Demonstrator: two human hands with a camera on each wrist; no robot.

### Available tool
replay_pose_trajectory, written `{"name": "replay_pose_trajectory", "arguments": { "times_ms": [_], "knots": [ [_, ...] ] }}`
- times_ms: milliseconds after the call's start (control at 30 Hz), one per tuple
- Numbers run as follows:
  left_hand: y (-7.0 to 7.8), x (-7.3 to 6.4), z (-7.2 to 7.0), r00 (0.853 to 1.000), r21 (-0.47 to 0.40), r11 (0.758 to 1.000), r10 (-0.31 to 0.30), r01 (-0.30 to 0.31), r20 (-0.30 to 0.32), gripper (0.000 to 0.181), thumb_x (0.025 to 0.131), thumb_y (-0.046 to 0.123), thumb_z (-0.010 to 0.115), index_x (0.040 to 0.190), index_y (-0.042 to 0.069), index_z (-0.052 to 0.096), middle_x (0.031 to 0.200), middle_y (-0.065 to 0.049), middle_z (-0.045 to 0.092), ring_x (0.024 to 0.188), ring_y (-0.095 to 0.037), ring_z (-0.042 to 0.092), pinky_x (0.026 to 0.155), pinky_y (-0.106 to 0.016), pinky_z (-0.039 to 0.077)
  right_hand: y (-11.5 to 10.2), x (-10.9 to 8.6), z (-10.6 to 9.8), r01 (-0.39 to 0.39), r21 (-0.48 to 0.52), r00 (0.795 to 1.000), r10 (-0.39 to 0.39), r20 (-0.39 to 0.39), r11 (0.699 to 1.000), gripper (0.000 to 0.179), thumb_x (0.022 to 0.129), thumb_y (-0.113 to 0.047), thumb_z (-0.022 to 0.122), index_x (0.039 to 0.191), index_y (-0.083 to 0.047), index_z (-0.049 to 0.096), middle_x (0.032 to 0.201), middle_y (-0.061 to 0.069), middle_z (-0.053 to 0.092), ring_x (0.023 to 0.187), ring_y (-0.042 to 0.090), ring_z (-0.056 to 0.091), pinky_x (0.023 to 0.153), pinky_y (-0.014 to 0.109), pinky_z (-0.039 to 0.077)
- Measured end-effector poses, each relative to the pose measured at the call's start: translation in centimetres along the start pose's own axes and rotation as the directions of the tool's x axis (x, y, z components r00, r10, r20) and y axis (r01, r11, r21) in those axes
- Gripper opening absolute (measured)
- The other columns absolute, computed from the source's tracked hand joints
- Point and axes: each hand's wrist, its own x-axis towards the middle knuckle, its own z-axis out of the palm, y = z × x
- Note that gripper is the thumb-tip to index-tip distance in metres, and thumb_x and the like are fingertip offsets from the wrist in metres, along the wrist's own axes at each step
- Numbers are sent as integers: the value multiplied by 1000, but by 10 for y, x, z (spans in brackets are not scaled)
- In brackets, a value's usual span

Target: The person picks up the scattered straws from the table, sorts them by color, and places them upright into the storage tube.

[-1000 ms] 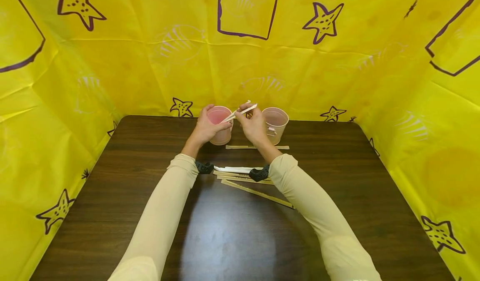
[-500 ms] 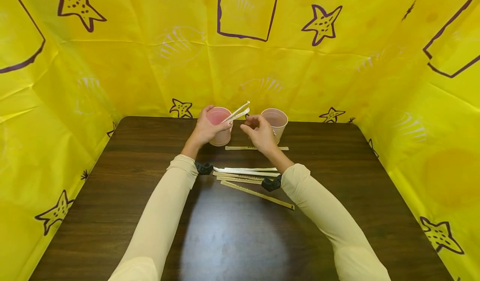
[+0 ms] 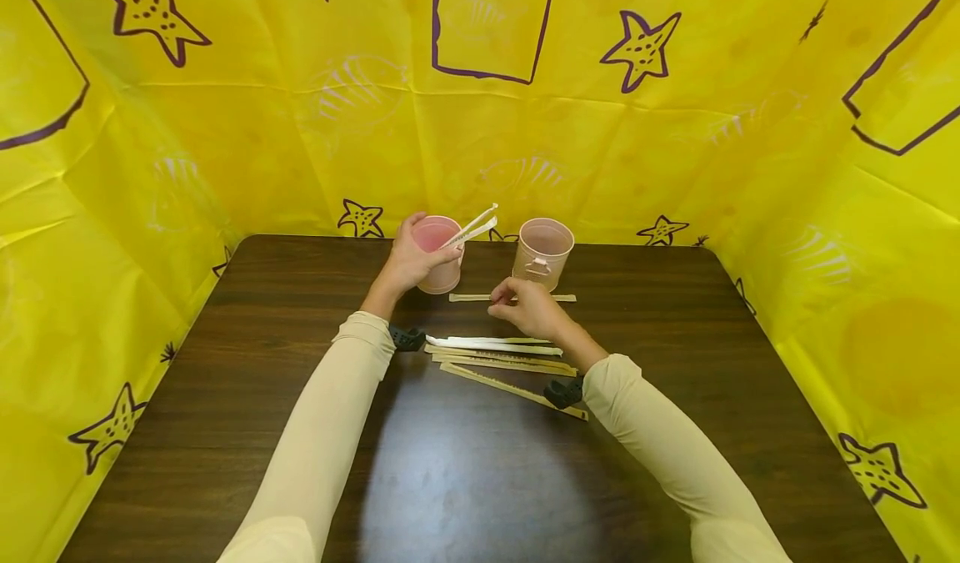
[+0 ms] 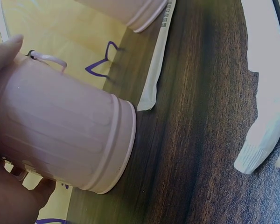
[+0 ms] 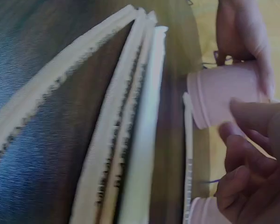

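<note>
My left hand (image 3: 408, 261) grips a small pink bucket (image 4: 60, 126) with a side handle at the back of the table, thumb over its rim. Two slim paper-wrapped straws (image 3: 477, 228) lean out of its mouth to the right. Nothing shows between the loosely bent fingers of my right hand (image 3: 531, 306), seen also at the right side of the right wrist view. That hand overlaps the middle of a single wrapped straw (image 3: 468, 298) lying crosswise in front of the buckets. Behind the hand stands a second pink bucket (image 3: 551, 250), upright.
Closer to me lies a row of wrapped straws, a white straw (image 3: 487, 345) at its far side and several tan straws (image 5: 107, 121) beside it. One tan straw (image 3: 502, 385) slants apart. Yellow printed sheeting (image 3: 465, 146) surrounds the dark wooden table (image 3: 300, 338).
My right hand has let go of the straws at the left bucket and drawn back toward me, down to the single straw. The left hand keeps its hold on the bucket.
</note>
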Motion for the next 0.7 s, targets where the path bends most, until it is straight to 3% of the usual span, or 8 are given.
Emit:
{"name": "replay_pose_trajectory", "arguments": {
  "times_ms": [100,267,533,700],
  "knots": [
    [0,0,0,1000,-3,1000,1,-1,-1,109,75,37,91,158,17,24,153,-18,38,137,-35,45,117,-52,38,3,-3,6,1,-35,997,1,78,999,15,93,-20,75,102,-8,72,93,6,74,80,13,63,71,25,50],
    [0,-1,0,1000,-8,1000,-2,1,-3,107,76,36,91,157,18,25,153,-18,38,136,-34,45,117,-52,38,3,-9,19,12,-98,992,0,128,995,12,91,-22,77,96,-12,74,87,1,74,76,9,63,71,24,51],
    [2,-2,-1,1000,-19,1000,-6,6,-1,106,76,36,90,157,19,25,153,-17,38,137,-34,44,117,-51,38,2,-19,33,-32,-233,993,58,104,972,11,91,-24,78,96,-16,75,90,-2,70,79,10,63,73,30,54],
    [1,-1,-1,1000,-21,1000,-8,8,0,107,76,35,91,158,19,25,153,-18,38,137,-34,44,117,-52,37,4,-22,38,-5,-262,996,27,80,965,6,91,-22,78,93,-17,77,90,-2,67,79,10,62,71,29,53]
  ]
}}
